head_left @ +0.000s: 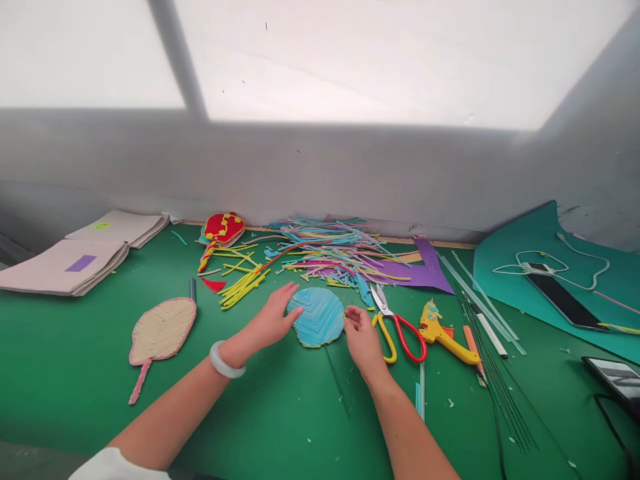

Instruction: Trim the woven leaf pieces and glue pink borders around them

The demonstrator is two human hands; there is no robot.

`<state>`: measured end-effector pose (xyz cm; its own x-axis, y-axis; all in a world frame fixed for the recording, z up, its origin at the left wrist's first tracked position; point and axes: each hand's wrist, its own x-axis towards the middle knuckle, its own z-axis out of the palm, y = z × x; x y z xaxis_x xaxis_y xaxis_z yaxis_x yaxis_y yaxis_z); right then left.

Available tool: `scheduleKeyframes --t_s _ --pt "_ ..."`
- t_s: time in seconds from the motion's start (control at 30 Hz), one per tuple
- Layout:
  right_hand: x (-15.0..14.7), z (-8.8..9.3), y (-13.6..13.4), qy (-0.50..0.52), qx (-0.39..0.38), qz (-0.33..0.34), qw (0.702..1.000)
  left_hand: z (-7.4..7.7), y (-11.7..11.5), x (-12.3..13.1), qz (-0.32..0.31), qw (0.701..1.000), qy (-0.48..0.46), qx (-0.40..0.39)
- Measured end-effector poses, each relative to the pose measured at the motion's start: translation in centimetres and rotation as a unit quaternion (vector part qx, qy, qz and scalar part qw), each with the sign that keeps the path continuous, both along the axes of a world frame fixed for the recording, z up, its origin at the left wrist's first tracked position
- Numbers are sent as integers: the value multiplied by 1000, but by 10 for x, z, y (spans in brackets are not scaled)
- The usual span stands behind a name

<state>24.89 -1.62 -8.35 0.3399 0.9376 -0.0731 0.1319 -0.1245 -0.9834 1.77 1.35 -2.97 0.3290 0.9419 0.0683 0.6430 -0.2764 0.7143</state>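
Observation:
A round, leaf-shaped blue fan [317, 319] made of fuzzy strips laid in a chevron pattern is between my hands. A thin dark stem runs down from its lower edge. My left hand [273, 321], with a pale bangle at the wrist, is at the fan's left edge, fingers stretched out and thumb over the rim. At the right edge, the fingers of my right hand [363, 337] are bent and pinch the rim. Scissors [393, 323] with one red and one yellow handle loop lie just right of that hand.
Cut fuzzy strips [330, 247] are heaped by the wall. A cream fan [165, 330] lies left, a red fan [224, 229] behind it. Right are a yellow glue gun [447, 337], clear glue sticks [485, 303], thin wires [500, 380] and a phone [565, 297]. Cardboard sheets [65, 263] sit far left.

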Motion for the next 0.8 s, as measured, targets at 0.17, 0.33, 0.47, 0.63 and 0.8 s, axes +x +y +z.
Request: scheduleKeyframes --t_s 0.17,0.33,0.47,0.63,0.8 --pt "-2 12 -8 -81 -11 19 996 -36 5 5 -36 993 102 42" --pt "-2 23 -12 -144 11 2 989 -44 -3 15 -73 979 170 83" --pt "-3 24 -11 -153 23 -2 988 -51 -11 21 -78 970 206 98" --pt "-6 22 -13 -149 29 -5 988 -50 -12 22 -79 964 220 127" --pt "-9 23 -15 -140 22 -6 990 -3 49 20 -46 961 206 180"
